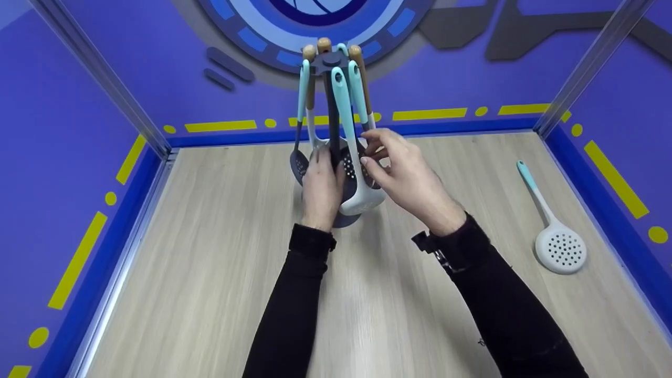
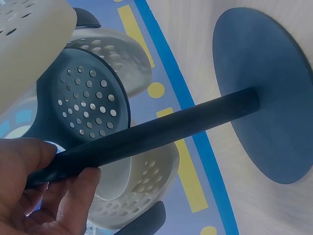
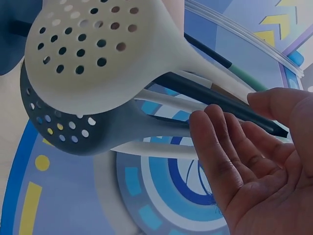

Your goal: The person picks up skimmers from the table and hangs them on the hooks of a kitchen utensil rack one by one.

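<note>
A dark utensil stand holds several hanging ladles and skimmers, some with mint handles and some with wooden ones. My left hand is low among them; in the left wrist view its fingers curl round the stand's dark pole, above the round base. A white skimmer with a mint handle hangs at the front. Behind it, in the right wrist view, is a dark skimmer. My right hand is beside their shafts, thumb and fingers apart. Whether a fingertip touches a shaft is unclear.
A separate white skimmer with a mint handle lies on the wooden table at the right. Blue patterned panels enclose the table at the back and both sides, with metal corner posts.
</note>
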Demonstrator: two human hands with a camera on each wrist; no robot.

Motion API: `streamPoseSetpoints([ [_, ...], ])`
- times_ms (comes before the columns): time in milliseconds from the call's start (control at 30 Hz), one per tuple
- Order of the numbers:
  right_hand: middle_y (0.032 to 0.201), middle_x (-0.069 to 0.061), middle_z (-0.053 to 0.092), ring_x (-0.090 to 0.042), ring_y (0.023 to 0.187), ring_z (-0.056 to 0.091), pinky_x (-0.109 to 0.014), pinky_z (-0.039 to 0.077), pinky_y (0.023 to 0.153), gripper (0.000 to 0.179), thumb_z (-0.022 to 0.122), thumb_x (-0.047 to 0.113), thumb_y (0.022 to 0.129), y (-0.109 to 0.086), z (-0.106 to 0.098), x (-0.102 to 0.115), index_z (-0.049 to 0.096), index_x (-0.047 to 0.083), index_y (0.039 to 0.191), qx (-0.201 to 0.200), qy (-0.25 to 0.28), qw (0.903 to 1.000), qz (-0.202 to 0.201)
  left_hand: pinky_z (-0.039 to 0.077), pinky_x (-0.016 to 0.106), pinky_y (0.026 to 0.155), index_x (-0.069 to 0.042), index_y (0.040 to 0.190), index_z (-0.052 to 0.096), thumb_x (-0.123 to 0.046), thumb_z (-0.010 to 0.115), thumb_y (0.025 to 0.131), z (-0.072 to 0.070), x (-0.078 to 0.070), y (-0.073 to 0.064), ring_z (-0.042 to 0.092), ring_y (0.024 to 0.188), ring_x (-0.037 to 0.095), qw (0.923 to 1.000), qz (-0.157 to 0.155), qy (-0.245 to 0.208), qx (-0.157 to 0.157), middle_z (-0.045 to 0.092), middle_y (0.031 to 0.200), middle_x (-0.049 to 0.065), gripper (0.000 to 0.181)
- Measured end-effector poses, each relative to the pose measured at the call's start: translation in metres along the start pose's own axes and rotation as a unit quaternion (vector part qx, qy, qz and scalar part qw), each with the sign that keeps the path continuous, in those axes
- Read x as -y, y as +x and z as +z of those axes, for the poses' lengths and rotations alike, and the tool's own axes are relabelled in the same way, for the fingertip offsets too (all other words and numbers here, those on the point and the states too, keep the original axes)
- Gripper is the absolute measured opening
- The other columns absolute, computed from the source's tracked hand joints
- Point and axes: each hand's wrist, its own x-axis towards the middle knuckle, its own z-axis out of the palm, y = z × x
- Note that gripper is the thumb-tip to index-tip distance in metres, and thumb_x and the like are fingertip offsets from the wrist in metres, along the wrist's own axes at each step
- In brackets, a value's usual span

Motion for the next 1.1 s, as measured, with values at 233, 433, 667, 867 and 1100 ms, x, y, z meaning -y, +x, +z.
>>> streamPoseSetpoints([
  [233, 0.132, -0.019, 0.076, -0.033, 0.118, 0.082, -0.043, 0.071, 0.102, 0.04, 0.073, 0.004, 0.114, -0.001, -0.006, -0.009, 0.067, -0.002, 0.153, -0.014, -0.013, 0.9998, 0.01, 0.068, 0.061, 0.109, -0.001, 0.157, 0.063, -0.016, 0.072, 0.118, 0.0, 0.001, 0.0, 0.079, 0.134, 0.045, 1.0, -0.004, 0.0, 0.005, 0.073, 0.151, 0.022, 0.042],
  [433, 0.132, -0.021, 0.076, -0.035, 0.12, 0.081, -0.047, 0.07, 0.104, 0.038, 0.073, 0.007, 0.114, -0.001, -0.013, -0.018, 0.068, -0.002, 0.15, -0.027, -0.033, 0.9989, 0.021, 0.066, 0.06, 0.114, 0.0, 0.157, 0.063, -0.017, 0.07, 0.118, -0.001, 0.0, 0.0, 0.077, 0.139, 0.043, 1.0, -0.004, -0.004, 0.006, 0.073, 0.153, 0.022, 0.043],
  [667, 0.133, -0.022, 0.075, -0.039, 0.117, 0.083, -0.05, 0.071, 0.102, 0.042, 0.072, 0.007, 0.114, -0.002, -0.019, -0.029, 0.065, -0.002, 0.155, -0.027, -0.056, 0.9973, 0.038, 0.066, 0.059, 0.116, 0.002, 0.159, 0.062, -0.015, 0.07, 0.118, 0.0, 0.002, 0.0, 0.075, 0.143, 0.044, 1.0, 0.002, -0.008, 0.004, 0.07, 0.158, 0.023, 0.045],
  [867, 0.135, -0.023, 0.074, -0.042, 0.119, 0.083, -0.053, 0.07, 0.103, 0.043, 0.071, 0.008, 0.114, -0.002, -0.025, -0.038, 0.065, -0.001, 0.156, -0.024, -0.076, 0.9952, 0.056, 0.065, 0.06, 0.117, 0.001, 0.159, 0.062, -0.015, 0.071, 0.118, 0.0, 0.002, 0.0, 0.075, 0.144, 0.044, 0.9998, 0.004, -0.018, 0.001, 0.07, 0.16, 0.024, 0.045],
  [1100, 0.138, -0.023, 0.072, -0.044, 0.123, 0.082, -0.057, 0.069, 0.105, 0.048, 0.071, 0.011, 0.114, -0.003, -0.033, -0.049, 0.062, 0.0, 0.159, -0.003, -0.084, 0.9929, 0.084, 0.066, 0.06, 0.116, 0.001, 0.158, 0.063, -0.013, 0.073, 0.116, 0.0, 0.002, 0.001, 0.076, 0.142, 0.044, 0.9998, 0.003, -0.018, 0.0, 0.071, 0.158, 0.023, 0.045],
])
